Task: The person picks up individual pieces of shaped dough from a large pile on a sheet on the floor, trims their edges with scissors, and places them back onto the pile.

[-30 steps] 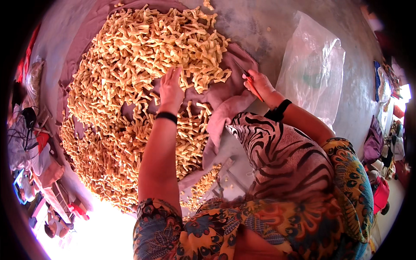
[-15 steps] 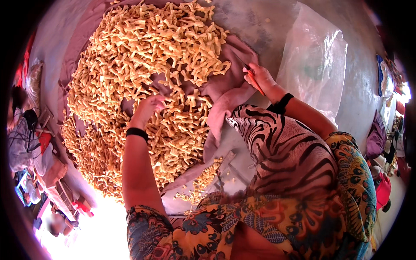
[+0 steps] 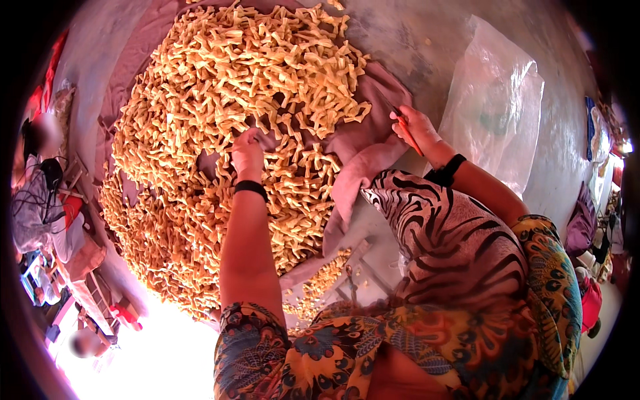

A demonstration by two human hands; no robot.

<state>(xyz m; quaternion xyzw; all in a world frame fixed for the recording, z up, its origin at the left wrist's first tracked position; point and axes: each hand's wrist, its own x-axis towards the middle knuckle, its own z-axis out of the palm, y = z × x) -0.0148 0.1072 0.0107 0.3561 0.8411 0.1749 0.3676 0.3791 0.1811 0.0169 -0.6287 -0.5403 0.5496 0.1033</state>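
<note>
The left hand's fingers (image 3: 251,135) are bending inward to a narrow, curled shape over a thin patch in the pile of pale yellow pieces (image 3: 220,73); whether they are pinching a piece, I cannot tell. The left hand (image 3: 248,159) itself is hovering or resting there, within the pile's outline. Beyond the pile's right edge, the right hand (image 3: 421,128) is holding red-handled scissors (image 3: 411,137), its fingers closing around the handles. The dark blades are pointing away from the person's body, and this grip off to the pile's side is probably leaving the left hand room among the pieces.

Under the pile, a mauve cloth (image 3: 363,143) is spreading out past its edges and bunching up on its right, presumably separating the pieces from the grey floor (image 3: 427,60). A zebra-striped cloth (image 3: 460,247) is covering the lap, near and to the right of the pile, perhaps as protection for the clothes. Smaller scraps (image 3: 325,277) are lying on the pile's near side. Well to its right, a clear plastic bag (image 3: 497,100) is lying flat. Farther left of the pile, a wooden frame (image 3: 93,300) is standing among clutter, and strong light is glaring at its lower left.
</note>
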